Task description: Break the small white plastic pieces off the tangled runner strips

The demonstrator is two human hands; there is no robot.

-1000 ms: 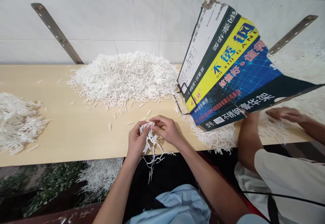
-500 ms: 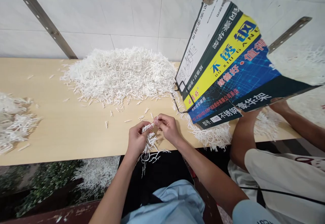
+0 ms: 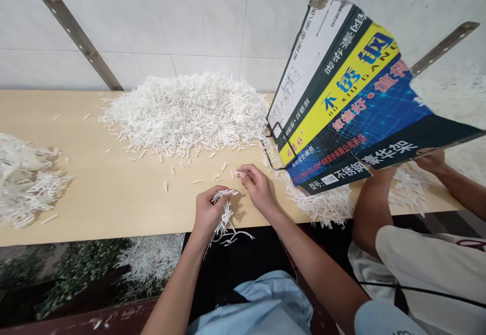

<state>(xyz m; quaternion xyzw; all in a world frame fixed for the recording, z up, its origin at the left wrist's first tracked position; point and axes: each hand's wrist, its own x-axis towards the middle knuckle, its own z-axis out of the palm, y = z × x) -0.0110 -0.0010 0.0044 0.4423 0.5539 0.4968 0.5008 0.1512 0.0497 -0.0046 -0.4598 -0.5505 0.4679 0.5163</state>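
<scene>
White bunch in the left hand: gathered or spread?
Both: the white bunch is pinched together in the left hand, while its lower strands splay apart beneath.

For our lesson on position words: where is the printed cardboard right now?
In the head view, the printed cardboard stands on the right, beside the large white pile, beyond the right hand.

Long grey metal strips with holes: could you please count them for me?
2: one long grey metal strip at upper left; another strip at upper right, beyond the printed multicoloured cardboard sheet, which may hide more.

The left fingers [image 3: 207,194] partly hide white strands [image 3: 227,214]; the picture's edge crops a pile [image 3: 25,183].
</scene>
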